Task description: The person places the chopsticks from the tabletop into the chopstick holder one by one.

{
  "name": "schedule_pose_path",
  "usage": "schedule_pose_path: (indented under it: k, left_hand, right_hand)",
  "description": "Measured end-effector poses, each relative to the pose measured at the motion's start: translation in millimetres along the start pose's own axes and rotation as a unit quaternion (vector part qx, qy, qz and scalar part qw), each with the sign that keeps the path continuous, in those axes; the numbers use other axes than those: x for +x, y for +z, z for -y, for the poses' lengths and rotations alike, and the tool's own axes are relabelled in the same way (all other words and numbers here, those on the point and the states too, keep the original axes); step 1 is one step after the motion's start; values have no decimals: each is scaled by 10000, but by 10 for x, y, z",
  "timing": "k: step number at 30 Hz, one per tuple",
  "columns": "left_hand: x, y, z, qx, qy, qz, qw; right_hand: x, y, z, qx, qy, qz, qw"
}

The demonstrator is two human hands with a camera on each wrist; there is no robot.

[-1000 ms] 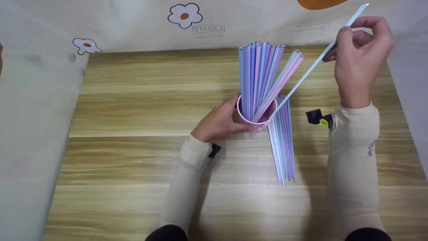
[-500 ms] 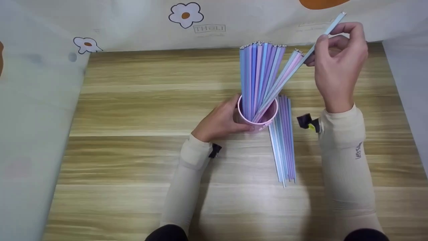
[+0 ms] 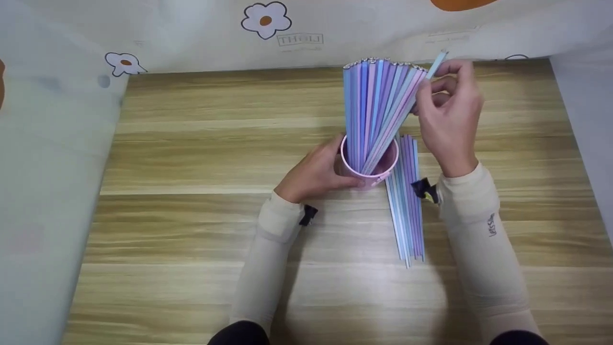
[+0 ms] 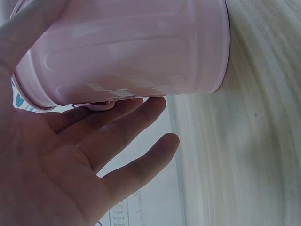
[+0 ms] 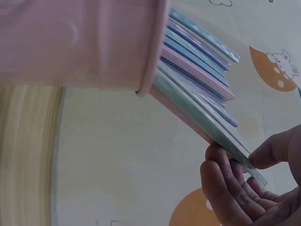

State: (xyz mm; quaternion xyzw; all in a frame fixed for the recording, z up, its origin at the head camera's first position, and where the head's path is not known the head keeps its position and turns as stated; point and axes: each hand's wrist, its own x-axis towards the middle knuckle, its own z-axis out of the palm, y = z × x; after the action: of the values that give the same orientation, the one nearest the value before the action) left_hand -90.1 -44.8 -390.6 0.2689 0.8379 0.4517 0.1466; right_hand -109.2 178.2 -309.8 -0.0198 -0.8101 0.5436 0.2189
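My left hand (image 3: 313, 173) holds a small pink bucket (image 3: 368, 181) from its left side, thumb across the front. In the left wrist view its fingers lie along the bucket's ribbed wall (image 4: 127, 52). Many thin pastel sticks (image 3: 364, 105) in blue, purple and pink stand in the bucket, fanning upward with shiny ends. My right hand (image 3: 450, 110) pinches a pale blue-green stick (image 3: 437, 63) near its top between thumb and fingers. That stick leans to the right among others; the right wrist view shows its lower part passing the bucket's rim (image 5: 153, 56).
A loose bundle of sticks (image 3: 406, 215) lies on the wood-grain table (image 3: 191, 230), right of and in front of the bucket. Pale cloth with printed flowers (image 3: 266, 20) rises behind the table's back edge. A small black wrist device (image 3: 424, 190) sits by the right cuff.
My right hand has moved left and down, bringing its stick from outside the bucket's rim to in among the leaning sticks. My left hand and the bucket stay in place.
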Motion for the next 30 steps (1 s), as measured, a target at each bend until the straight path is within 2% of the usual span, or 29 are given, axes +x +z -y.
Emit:
schedule_pose_path:
  k: [3,10,15,20,24,27,30]
  left_hand:
    - [1,4,-2,48,5,7,10000]
    - [-1,6,-9,42,48,-17,10000]
    - [-10,6,-9,123,-72,-35,9999]
    - [-7,0,-14,129,-86,-7,9999]
    - [-3,-10,-10,110,-52,-7,9999]
    - [-3,-11,-6,84,-61,-18,9999]
    - [-5,-5,-9,42,-82,5,10000]
  right_hand:
    - [-60,38,-52,-159,-70,132,9998]
    - [-177,107,-146,-439,-577,225,9971]
    - [-212,110,-185,-328,-649,287,9969]
    - [-250,31,-257,263,-431,264,9984]
    - [-241,-57,-363,737,-630,233,9950]
    - [-198,-129,-425,575,-474,183,9971]
    - [-158,-221,-510,156,177,234,9994]
